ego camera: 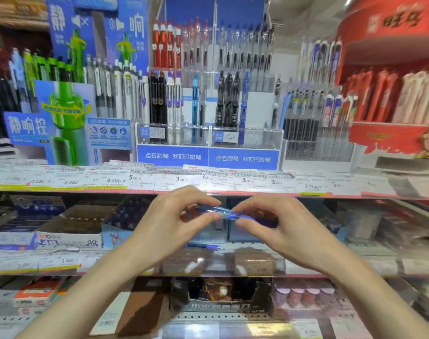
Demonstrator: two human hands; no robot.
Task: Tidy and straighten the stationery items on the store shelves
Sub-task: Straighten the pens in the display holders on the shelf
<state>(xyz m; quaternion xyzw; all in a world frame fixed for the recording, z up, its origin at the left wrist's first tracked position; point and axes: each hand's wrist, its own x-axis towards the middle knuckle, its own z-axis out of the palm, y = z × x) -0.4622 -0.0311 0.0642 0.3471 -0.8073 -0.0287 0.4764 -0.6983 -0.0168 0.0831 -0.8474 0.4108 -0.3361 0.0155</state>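
Both hands at shelf front edge: left hand (170,223) and right hand (279,226) each pinch a blue pen (219,211) between fingers, horizontal.

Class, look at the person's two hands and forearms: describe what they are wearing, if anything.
Both the left hand and the right hand are bare: no gloves, rings, watch or bracelet show. The forearms are uncovered right down to the bottom edge of the picture, so no sleeves are visible.
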